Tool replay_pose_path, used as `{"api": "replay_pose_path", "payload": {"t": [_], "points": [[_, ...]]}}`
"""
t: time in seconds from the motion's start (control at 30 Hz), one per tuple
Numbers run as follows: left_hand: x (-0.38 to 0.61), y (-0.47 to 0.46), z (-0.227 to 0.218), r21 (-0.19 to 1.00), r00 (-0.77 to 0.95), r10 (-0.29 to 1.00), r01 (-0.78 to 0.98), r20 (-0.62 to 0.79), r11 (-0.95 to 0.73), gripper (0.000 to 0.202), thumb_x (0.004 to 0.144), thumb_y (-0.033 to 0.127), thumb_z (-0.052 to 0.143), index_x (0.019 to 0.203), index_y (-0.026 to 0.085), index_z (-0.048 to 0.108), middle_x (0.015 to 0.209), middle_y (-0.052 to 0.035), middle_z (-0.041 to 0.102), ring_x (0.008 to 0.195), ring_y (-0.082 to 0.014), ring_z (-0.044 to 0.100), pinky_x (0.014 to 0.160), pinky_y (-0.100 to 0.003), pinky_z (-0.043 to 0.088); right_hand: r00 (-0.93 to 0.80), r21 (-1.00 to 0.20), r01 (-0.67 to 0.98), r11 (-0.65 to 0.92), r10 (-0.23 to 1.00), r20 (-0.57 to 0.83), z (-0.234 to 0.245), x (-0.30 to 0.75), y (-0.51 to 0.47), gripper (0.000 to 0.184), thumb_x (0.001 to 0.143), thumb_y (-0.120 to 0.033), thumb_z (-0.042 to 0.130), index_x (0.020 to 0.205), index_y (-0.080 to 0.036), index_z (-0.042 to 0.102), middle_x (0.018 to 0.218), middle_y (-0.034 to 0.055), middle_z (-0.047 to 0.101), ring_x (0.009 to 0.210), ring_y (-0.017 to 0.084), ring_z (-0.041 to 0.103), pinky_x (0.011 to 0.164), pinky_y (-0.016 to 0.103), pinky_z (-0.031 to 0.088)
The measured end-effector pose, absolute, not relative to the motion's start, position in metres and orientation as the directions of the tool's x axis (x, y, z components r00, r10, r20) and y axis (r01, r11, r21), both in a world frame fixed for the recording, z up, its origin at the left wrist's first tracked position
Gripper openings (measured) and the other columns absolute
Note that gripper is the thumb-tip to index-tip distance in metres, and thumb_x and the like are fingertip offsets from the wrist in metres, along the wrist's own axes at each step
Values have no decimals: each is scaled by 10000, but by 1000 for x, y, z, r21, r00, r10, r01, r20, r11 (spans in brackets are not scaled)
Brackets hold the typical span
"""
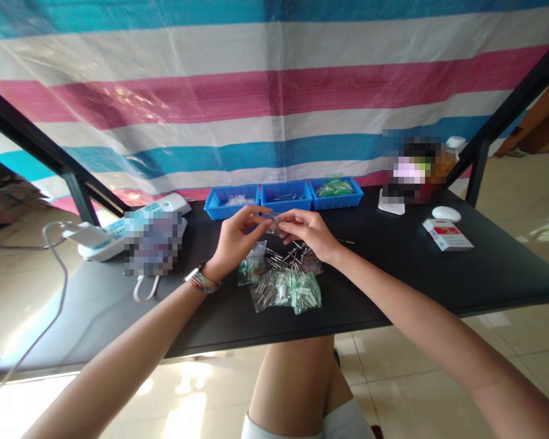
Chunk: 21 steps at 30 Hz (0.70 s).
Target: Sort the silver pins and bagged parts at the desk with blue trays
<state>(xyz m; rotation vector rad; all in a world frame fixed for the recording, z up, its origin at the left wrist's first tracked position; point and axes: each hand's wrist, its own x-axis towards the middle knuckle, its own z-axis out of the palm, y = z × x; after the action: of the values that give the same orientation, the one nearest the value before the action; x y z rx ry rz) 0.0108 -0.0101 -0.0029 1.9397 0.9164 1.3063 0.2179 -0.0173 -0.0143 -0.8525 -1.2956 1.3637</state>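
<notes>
Both hands meet above the black table (393, 274), pinching a small clear plastic bag (272, 223) between them. My left hand (236, 235), with a beaded band on the wrist, grips the bag's left side. On the bag's right side, the fingers of my right hand (309, 233) are closed. Just below the hands lies a heap of small clear bags (283, 286) holding green parts and metal pins, with loose pins (290, 255) beside them.
Three blue bins (283, 198) line the table's back edge, holding clear bags, pins and green parts. A white power strip (119, 235) with a cable sits at left. A red-and-white box (447, 235) and a white mouse (446, 213) lie at right. A striped tarp hangs behind.
</notes>
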Motion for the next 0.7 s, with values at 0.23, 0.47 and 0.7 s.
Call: {"api": "replay_pose_path", "payload": {"t": [0.23, 0.47, 0.7], "points": [[0, -8, 0, 740, 346, 785, 285, 513, -609, 317, 1057, 378, 575, 1194, 179, 781, 1084, -92, 827, 974, -233, 787, 866, -334, 619, -199, -939, -344, -15, 978, 57, -12, 224, -15, 400, 688, -331, 937, 1016, -198, 749, 825, -3, 744, 729, 150, 717, 736, 308, 629], [3, -1, -3, 816, 292, 817, 160, 497, -555, 346, 973, 332, 683, 1271, 182, 777, 1284, -107, 791, 1200, -281, 750, 1078, -415, 592, -127, -976, -65, 210, 968, 217, -18, 225, -10, 190, 825, -311, 806, 960, -188, 753, 858, 41, 767, 818, 204, 735, 787, 361, 620], [-17, 32, -12, 733, -38, 784, 386, 619, -560, 271, 942, 451, 745, 1026, 213, 843, 1141, -94, 758, 1095, -258, 720, 904, -368, 619, -468, -512, 486, 708, 706, 532, -24, 228, -11, 331, 977, -87, 559, 1184, -188, 797, 1348, 112, 752, 1365, 292, 612, 1194, 527, 465]]}}
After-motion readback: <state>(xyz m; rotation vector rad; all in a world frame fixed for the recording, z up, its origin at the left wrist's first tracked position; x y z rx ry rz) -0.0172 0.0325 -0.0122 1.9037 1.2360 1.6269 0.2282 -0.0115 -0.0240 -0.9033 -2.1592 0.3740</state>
